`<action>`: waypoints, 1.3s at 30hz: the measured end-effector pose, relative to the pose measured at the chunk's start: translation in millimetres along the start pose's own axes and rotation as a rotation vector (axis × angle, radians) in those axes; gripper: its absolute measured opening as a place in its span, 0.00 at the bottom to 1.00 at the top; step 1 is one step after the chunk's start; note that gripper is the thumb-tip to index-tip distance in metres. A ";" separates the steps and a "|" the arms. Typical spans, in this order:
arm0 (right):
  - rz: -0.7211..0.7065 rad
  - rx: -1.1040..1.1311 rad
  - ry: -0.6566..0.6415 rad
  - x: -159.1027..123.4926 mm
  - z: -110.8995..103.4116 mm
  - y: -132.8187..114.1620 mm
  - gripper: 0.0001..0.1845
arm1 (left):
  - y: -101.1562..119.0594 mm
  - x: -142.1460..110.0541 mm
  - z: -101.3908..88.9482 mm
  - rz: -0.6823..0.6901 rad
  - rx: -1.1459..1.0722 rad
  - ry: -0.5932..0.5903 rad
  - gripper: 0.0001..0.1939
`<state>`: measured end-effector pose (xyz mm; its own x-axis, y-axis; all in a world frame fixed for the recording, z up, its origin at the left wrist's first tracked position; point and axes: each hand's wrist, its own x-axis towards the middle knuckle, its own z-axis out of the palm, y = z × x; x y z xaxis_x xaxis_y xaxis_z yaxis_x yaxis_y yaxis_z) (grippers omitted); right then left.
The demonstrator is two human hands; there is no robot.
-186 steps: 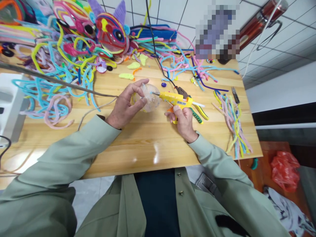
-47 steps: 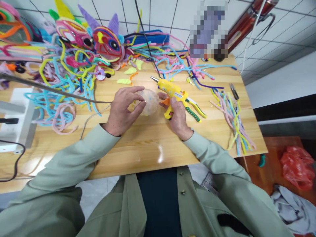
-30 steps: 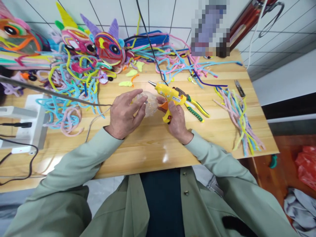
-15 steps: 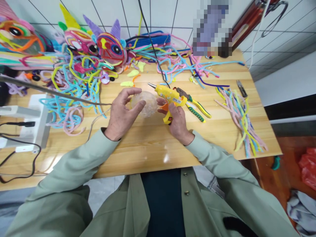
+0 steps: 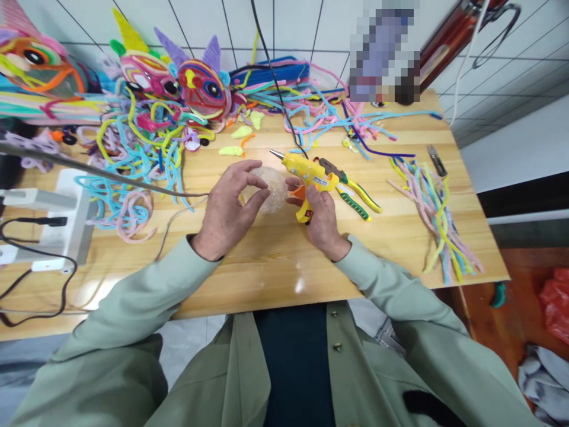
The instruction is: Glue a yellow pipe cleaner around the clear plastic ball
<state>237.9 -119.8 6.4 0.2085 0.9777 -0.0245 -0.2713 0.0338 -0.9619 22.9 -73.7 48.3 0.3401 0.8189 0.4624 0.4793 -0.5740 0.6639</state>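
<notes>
A yellow hot glue gun point(image 5: 306, 172) with an orange trigger is held in my right hand point(image 5: 322, 219), its metal nozzle pointing up and left. Fingertips of that hand reach the right side of a clear, see-through ball point(image 5: 273, 193) with a bumpy surface. My left hand point(image 5: 229, 207) curls round the ball's left side, thumb and forefinger nearly meeting over its front. Behind the glue gun lie pliers point(image 5: 353, 193) with yellow and green handles. Part of the ball is hidden by my fingers.
Tangled pipe cleaners point(image 5: 133, 160) and colourful mask-like figures point(image 5: 204, 92) fill the back left. A white power strip point(image 5: 69, 231) with cords stands at left. More pipe cleaners point(image 5: 438, 225) and small snips point(image 5: 436, 159) lie at right. Cables cross the table.
My left thumb and forefinger have drawn closer together, and the left hand has shifted slightly right over the ball. My right hand keeps the glue gun almost still.
</notes>
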 end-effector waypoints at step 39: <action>0.046 0.136 -0.046 -0.1 0.4 0.4 0.33 | -22.0 9.2 6.1 -0.089 -0.008 0.131 0.14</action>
<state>237.3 -119.8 6.1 0.1502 0.9873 -0.0517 -0.4051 0.0137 -0.9142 20.4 -53.6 34.4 0.1875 0.8601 0.4743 0.4961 -0.4997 0.7100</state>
